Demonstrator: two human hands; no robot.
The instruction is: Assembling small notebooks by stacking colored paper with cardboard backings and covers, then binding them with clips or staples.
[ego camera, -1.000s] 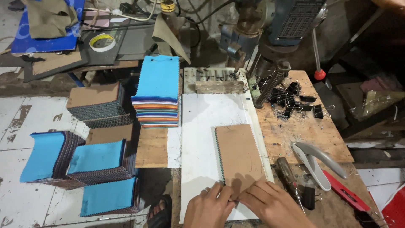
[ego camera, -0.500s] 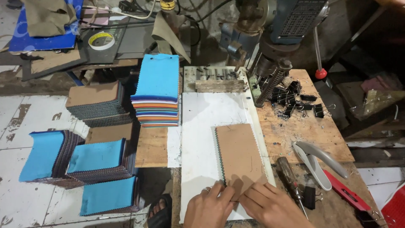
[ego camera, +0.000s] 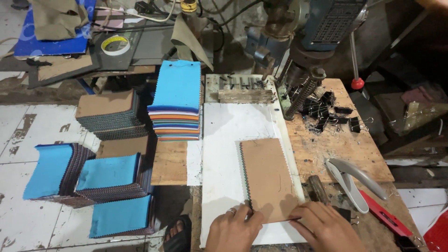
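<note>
The workshop was cluttered, and the wooden counter (ego camera: 343, 149) ran up the middle of the frame with a white sheet (ego camera: 224, 154) laid over it. At the bottom centre both hands lay flat, fingers spread, gripping nothing: the left hand (ego camera: 233, 228) pressed the near left corner of a brown card-covered swatch book (ego camera: 267, 179), the right hand (ego camera: 324, 227) its near right corner. The book lay flat on the white sheet, zigzag-cut cloth edges showing along its left side. It looked light and fairly stiff from the card, though the loose layers inside could slide, so pinching the near edge through the whole stack seemed the safest hold. To the right lay a grey lever tool (ego camera: 352, 179). Farther up were black binder clips (ego camera: 329, 112), then a tall pile of coloured swatches (ego camera: 177, 105) topped in blue.
</note>
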